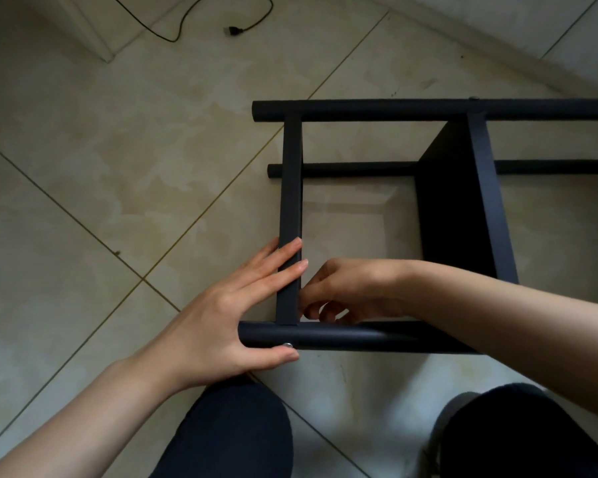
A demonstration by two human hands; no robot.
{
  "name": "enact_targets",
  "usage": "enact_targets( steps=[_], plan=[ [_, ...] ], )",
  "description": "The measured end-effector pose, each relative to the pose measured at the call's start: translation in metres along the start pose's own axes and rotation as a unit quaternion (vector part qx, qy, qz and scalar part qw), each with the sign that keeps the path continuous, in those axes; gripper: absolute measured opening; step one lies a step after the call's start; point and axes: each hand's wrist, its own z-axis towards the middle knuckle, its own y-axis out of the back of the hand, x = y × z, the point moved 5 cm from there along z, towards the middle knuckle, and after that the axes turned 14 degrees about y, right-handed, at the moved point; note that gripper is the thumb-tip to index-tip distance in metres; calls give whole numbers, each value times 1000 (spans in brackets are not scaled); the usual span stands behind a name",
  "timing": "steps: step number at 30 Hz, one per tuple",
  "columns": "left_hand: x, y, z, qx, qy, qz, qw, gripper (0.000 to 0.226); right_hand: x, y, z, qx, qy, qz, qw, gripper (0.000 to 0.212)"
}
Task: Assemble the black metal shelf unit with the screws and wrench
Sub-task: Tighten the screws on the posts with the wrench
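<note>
Floor [118,184]: glossy beige tiles, mottled, with thin dark grout lines running diagonally.

Shelf unit [456,201]: matte black metal, lying on its side on the tiles. Round tubes form the legs; flat bars and one broad flat panel cross between them. Near tube [359,336] runs left to right just ahead of the knees [235,429], which are in dark trousers.

Left hand [228,312]: fingers straight, laid flat along the left flat bar [290,215]; thumb under the near tube's end. Pressing, not gripping.

Right hand [346,291]: inside the frame at the bar-tube joint, fingers curled downward, tips together. Cannot tell what, if anything, they pinch.

Screw [287,345]: small, silver, round head, set in the near tube by the left thumb.

Black cable [221,19] with plug, far on the floor.
</note>
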Motion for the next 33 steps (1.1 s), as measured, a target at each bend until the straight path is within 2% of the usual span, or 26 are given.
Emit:
enact_targets(
  steps=[4,8,10,13,14,17,18,20,22,25,28,33],
  plan=[
    [8,-5,-11,-28,52,-113,992,95,4,12,-18,-42,25,-34,998,23],
    [19,-19,-25,-30,157,-278,947,97,6,18,-46,-57,53,-72,994,19],
    [23,-23,-31,-42,194,-332,922,96,10,18,-59,-80,75,-133,985,18],
    [21,-28,-34,-68,234,-395,886,81,16,16,-83,-114,121,-281,945,17],
    [21,-31,-34,-73,246,-435,863,75,17,14,-91,-125,128,-309,934,18],
    [20,-45,-36,-76,297,-573,760,64,14,8,-112,-163,128,-386,899,23],
    [18,-48,-38,-79,310,-596,736,61,12,6,-118,-173,125,-422,881,25],
    [12,-50,-39,-90,322,-625,705,51,8,4,-128,-192,111,-474,852,26],
    [4,-50,-40,-103,322,-648,682,44,4,6,-137,-216,100,-487,840,26],
    [-9,-46,-39,-108,322,-672,658,43,1,8,-146,-227,104,-488,836,29],
    [-22,-41,-39,-105,319,-694,637,44,0,8,-149,-204,116,-487,841,38],
    [-38,-34,-42,-103,325,-689,639,45,4,10,-159,-199,135,-476,846,40]
  ],
)
